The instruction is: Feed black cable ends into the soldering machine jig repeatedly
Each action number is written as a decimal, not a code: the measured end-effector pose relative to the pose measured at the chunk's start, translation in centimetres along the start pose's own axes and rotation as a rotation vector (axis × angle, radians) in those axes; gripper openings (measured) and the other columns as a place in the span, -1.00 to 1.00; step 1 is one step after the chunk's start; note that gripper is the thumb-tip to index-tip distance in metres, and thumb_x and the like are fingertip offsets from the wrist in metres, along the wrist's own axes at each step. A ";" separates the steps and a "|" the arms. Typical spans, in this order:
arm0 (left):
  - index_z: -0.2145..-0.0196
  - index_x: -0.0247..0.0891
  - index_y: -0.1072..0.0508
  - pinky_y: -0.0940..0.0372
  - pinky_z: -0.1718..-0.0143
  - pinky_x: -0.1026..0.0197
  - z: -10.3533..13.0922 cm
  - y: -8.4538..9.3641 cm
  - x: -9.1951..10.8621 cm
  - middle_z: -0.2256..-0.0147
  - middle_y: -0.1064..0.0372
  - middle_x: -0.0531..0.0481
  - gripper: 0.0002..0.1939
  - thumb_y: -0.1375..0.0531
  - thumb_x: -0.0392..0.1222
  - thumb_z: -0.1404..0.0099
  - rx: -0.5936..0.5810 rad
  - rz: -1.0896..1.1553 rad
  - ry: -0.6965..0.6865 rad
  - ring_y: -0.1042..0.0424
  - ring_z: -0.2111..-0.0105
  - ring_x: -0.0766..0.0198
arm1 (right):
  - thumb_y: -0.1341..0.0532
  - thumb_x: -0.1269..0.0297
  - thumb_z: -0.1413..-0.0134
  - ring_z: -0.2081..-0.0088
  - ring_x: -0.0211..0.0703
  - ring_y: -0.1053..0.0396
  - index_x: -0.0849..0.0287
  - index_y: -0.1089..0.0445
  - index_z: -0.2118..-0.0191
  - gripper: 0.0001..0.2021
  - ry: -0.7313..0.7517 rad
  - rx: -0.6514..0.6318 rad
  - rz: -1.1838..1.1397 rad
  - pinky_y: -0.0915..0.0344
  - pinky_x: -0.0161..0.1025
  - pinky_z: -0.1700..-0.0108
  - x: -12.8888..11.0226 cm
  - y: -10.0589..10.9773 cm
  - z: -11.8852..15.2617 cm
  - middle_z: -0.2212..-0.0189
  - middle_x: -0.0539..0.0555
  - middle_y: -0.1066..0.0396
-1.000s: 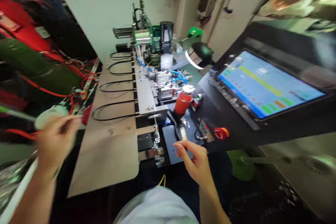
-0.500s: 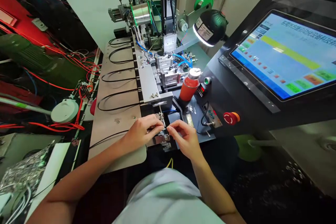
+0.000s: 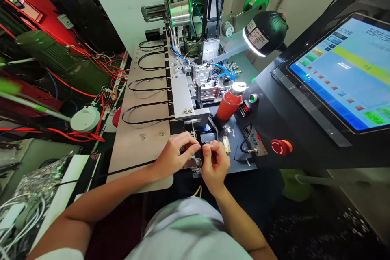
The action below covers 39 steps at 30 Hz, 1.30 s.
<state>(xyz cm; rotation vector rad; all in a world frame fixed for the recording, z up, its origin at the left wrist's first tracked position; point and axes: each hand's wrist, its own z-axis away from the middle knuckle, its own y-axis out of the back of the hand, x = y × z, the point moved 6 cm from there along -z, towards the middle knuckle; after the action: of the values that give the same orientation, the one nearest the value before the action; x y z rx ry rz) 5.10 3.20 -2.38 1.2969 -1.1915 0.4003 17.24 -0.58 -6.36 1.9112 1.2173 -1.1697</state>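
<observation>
My left hand (image 3: 179,152) is closed in a pinch over the front end of the machine's metal track. A black cable (image 3: 137,167) runs across the tan plate and goes out of sight at this hand, which appears to hold its end. Close by on the right, my right hand (image 3: 215,162) is closed too, thumb against curled fingers; what it pinches is too small to make out. The fingertips of both hands almost meet. Just below them sits a small metal fixture (image 3: 196,164), partly covered by the hands.
Several looped black cables (image 3: 146,120) lie on the tan plate (image 3: 131,150), ends in the track (image 3: 181,95). An orange-red bottle (image 3: 228,103) stands right of it. Further right are a lit lamp (image 3: 265,32), a red stop button (image 3: 280,147) and a touchscreen (image 3: 341,73). A solder spool (image 3: 180,13) stands behind.
The camera view has shifted, so the scene sits further right. My right hand has turned more upright, its fingers curled tighter. The left hand keeps its pinch, and the black cable now extends further left.
</observation>
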 end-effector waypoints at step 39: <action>0.17 -0.20 -0.50 -0.17 0.40 0.31 -1.6 0.4 -4.6 0.29 -0.44 0.04 -0.81 -0.10 -0.16 -0.39 -0.012 -0.728 0.037 -0.40 0.39 0.35 | 0.00 0.14 -0.28 0.53 -0.30 0.00 0.12 -0.08 0.50 -0.68 -0.201 -0.417 -0.056 0.05 -0.29 0.47 7.1 -3.8 -2.9 0.59 -0.10 -0.01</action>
<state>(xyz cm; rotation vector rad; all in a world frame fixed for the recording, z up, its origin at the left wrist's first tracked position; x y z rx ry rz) 3.59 6.41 -5.75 1.5982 -0.6194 -0.1153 16.21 6.18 -11.46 1.4266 1.2910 -1.0117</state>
